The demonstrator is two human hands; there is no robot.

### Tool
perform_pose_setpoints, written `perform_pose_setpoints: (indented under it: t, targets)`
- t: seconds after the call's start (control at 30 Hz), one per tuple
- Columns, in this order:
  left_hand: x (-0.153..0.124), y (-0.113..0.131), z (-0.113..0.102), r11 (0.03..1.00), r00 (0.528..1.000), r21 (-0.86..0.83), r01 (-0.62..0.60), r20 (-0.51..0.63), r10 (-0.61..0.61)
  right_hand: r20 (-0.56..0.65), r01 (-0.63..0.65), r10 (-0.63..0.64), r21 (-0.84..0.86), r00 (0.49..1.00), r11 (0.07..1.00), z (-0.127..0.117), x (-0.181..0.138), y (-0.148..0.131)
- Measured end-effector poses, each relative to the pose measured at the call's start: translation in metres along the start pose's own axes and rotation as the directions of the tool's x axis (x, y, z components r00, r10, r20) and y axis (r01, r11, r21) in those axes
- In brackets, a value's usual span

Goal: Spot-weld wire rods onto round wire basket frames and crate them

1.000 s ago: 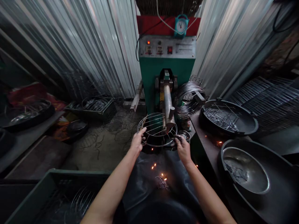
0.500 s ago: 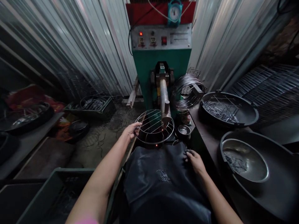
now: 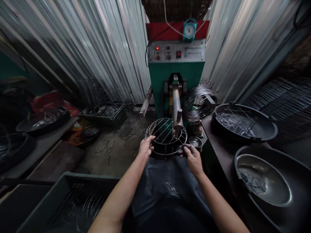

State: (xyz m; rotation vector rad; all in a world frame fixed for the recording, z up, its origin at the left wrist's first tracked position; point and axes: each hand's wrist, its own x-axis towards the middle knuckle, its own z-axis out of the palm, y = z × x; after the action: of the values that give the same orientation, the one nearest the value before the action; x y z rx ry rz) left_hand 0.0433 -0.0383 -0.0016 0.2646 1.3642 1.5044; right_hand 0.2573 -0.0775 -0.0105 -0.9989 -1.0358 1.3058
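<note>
A round wire rack (image 3: 162, 133) lies level under the metal arm (image 3: 177, 110) of a green machine (image 3: 176, 76). My left hand (image 3: 145, 147) grips the rack's near left rim, fingers curled over the ring. My right hand (image 3: 192, 156) is closed on the near right rim, pinching the wire. The arm's tip touches the rack's right part. A dark apron (image 3: 167, 191) covers my lap below the rack.
A coil of wire (image 3: 199, 102) hangs right of the machine. On the right bench stand a dark pan of short wire pieces (image 3: 243, 124), a steel bowl (image 3: 263, 183) and a small cup (image 3: 195, 141). A green crate of wire rings (image 3: 73, 202) sits at lower left. Corrugated metal walls surround.
My right hand rose from my lap back to the rack's right rim. The sparks seen a second ago have gone. The rack stays under the arm.
</note>
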Motion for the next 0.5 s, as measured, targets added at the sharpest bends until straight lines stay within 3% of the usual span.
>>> perform_pose_setpoints:
  t: [0.17,0.5]
  targets:
    - [-0.006,-0.001,0.001,0.996,0.996,-0.003,-0.087,0.006,0.087,0.102,-0.019,0.039,-0.192,0.994,0.981,0.014,0.01,0.013]
    - [0.004,0.002,0.005,0.994,0.995,0.047,-0.095,0.015,0.094,0.164,-0.006,0.056,-0.292,0.985,0.956,0.01,0.024,0.01]
